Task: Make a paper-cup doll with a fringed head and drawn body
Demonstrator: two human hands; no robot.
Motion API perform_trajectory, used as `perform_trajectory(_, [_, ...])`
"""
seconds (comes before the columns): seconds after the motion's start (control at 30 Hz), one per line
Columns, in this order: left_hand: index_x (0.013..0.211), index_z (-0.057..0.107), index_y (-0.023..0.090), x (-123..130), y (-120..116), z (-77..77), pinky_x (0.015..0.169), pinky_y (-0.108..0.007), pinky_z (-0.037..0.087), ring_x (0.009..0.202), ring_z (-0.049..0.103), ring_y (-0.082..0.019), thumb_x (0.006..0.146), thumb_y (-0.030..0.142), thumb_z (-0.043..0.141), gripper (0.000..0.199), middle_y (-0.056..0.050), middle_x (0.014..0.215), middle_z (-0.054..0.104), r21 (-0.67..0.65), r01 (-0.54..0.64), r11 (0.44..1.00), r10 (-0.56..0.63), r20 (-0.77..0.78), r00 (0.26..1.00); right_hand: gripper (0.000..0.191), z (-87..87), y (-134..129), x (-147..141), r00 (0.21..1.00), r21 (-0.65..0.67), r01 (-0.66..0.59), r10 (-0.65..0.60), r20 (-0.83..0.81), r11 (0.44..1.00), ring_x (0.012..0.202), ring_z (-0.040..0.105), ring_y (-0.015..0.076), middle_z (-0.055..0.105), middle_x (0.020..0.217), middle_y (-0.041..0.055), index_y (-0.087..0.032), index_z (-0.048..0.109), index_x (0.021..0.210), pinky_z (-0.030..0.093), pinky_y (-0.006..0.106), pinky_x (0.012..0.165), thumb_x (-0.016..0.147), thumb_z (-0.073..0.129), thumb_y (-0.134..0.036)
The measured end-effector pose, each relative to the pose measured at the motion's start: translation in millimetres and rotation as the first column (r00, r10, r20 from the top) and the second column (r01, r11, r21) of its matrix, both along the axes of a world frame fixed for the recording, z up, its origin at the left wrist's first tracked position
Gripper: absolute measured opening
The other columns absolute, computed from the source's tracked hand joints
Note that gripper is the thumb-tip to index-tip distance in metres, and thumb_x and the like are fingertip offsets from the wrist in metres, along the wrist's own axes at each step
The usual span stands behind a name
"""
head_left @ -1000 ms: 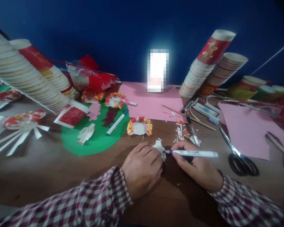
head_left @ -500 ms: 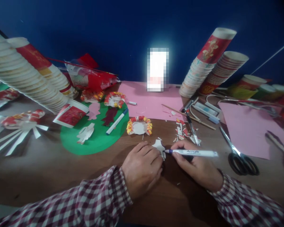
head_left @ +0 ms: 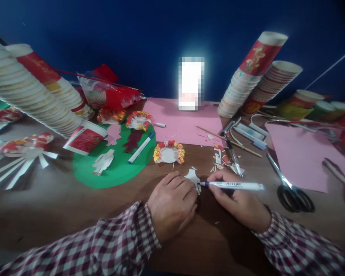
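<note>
A small white paper cutout (head_left: 192,177) lies on the brown table in front of me. My left hand (head_left: 174,203) is closed over its left side, fingers curled together and pressing it down; the fingertips are hidden. Between the thumb and fingers of my right hand (head_left: 237,203) is a white acrylic marker (head_left: 237,185), its dark tip at the cutout's right edge. Just beyond the hands sits a paper-cup ring with folded red and yellow strips (head_left: 169,153).
A green paper disc (head_left: 89,176) at left carries fish-shaped cutouts and a capped marker (head_left: 142,147). Black-handled scissors (head_left: 293,193) and paper scraps (head_left: 220,159) lie right. Tall stacks of paper cups (head_left: 251,73) flank pink sheets (head_left: 172,134) and a bright, pixelated screen (head_left: 191,82).
Nearly nothing differs. Both hands, the marker and the cutout keep their places, and the view has shifted very slightly.
</note>
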State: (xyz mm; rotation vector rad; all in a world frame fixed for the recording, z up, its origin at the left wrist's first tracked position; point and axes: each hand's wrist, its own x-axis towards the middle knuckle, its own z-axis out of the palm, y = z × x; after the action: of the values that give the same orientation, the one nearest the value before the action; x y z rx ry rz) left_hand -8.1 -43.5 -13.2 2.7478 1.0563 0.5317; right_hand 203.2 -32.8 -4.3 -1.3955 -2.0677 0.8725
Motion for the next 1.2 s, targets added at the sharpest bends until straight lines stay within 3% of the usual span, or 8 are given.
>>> perform_trajectory(0.93, [0.100,0.060,0.015,-0.3,0.3,-2.1,0.100,-0.045,0.040,0.100,0.056,-0.022,0.089,0.026,0.045,0.021,-0.005,0.101,0.062,-0.006,0.001,1.000,-0.001,-0.015,1.000,0.012,-1.4,-0.6,1.0,1.000,-0.052,-0.022,0.022,0.012,0.998,0.073,0.058,0.0165,0.063,0.080,0.0014,-0.021,0.056,0.090,0.045,0.029,0.067,0.089,0.048,-0.030])
perform_trajectory(1.2, [0.099,0.060,0.015,-0.5,0.7,-0.4,0.100,-0.044,0.040,0.098,0.056,-0.021,0.090,0.026,0.044,0.021,-0.005,0.099,0.063,-0.002,-0.001,1.000,0.001,-0.010,1.000,0.014,0.3,0.3,0.1,1.000,-0.008,0.003,-0.003,0.011,1.000,0.076,0.059,0.0168,0.064,0.083,0.0020,-0.021,0.057,0.093,0.046,0.030,0.069,0.089,0.049,-0.032])
